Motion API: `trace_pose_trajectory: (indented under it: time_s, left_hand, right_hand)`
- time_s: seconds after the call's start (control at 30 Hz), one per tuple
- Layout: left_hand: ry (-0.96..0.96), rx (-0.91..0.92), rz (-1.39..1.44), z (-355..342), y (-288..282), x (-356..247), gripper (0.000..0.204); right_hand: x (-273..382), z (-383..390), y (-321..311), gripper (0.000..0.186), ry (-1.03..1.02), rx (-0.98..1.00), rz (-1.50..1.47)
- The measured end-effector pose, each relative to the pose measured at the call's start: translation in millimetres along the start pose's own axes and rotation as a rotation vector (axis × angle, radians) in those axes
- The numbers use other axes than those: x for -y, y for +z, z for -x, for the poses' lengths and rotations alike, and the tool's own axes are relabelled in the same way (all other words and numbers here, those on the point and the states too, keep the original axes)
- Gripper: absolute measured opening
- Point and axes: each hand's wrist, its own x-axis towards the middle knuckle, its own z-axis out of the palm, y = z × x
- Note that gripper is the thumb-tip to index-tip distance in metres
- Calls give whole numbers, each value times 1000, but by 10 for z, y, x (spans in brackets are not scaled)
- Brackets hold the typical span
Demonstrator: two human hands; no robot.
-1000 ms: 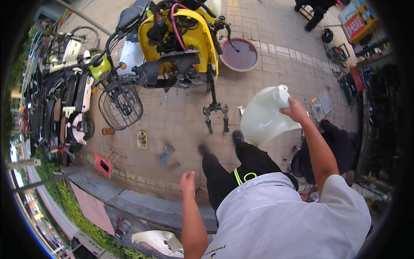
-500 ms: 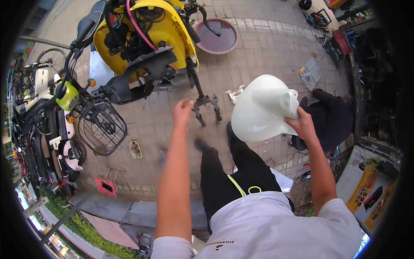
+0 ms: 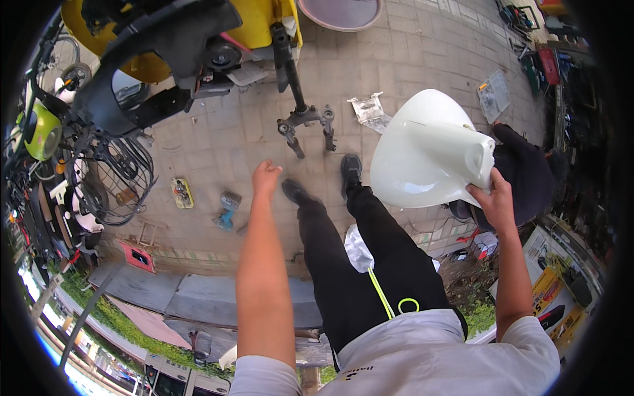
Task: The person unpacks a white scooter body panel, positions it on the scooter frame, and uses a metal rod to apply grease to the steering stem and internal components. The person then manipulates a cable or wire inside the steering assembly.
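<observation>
My right hand [image 3: 496, 204] is closed on the lower right edge of a white plastic scooter panel [image 3: 416, 152], a glossy, curved shell with a narrower raised section. It hangs in the air to the right of my legs. My left hand [image 3: 267, 178] is held out ahead of my left leg with its fingers curled; whatever they may hold is hidden. Beyond that hand stands a bare front fork [image 3: 305, 117] on a black steering column. The fork belongs to a partly stripped yellow scooter [image 3: 254, 26] with black inner trim [image 3: 165, 56].
A blue cordless power tool [image 3: 227, 212] and a small yellow tray [image 3: 183, 193] lie on the paving at left. Parked scooters and a wire basket [image 3: 125, 185] stand farther left. A crouching person in dark clothes [image 3: 525, 171] is beside the panel. A round basin [image 3: 343, 13] sits ahead.
The view has shifted, so the yellow scooter sits higher and farther left. The white panel has moved right with my right hand still on it. My left hand appears lower and slightly left.
</observation>
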Motion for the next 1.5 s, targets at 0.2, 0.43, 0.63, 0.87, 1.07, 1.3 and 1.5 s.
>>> trace_pose_trajectory:
  time_s: [0.2,0.43,0.63,0.87,1.07,1.3,1.5]
  left_hand:
    - [175,-25,-118,-777,480,546,73]
    - [112,158,142,-1496,891,540,48]
    - [290,141,99,-1630,1063,493,25]
    - [257,232,148,-1605,971,723,22]
    - [239,209,174,-1368,1022,555,30]
    - [331,204,243,-1258,1155,701,30]
    - [395,113,152,-1070,1263,722,27]
  right_hand:
    - [-100,-176,252,34,82,6,-36]
    - [75,-240,314,42,69,-36,-54]
    - [424,-147,146,51,38,-102,-74]
    - [749,-151,20,52,-29,-118,-37]
    - [978,-80,-345,62,-121,-153,60]
    - [1196,95,-1106,82,-248,-234,103]
    - [1356,254,-1853,95,-443,-279,217]
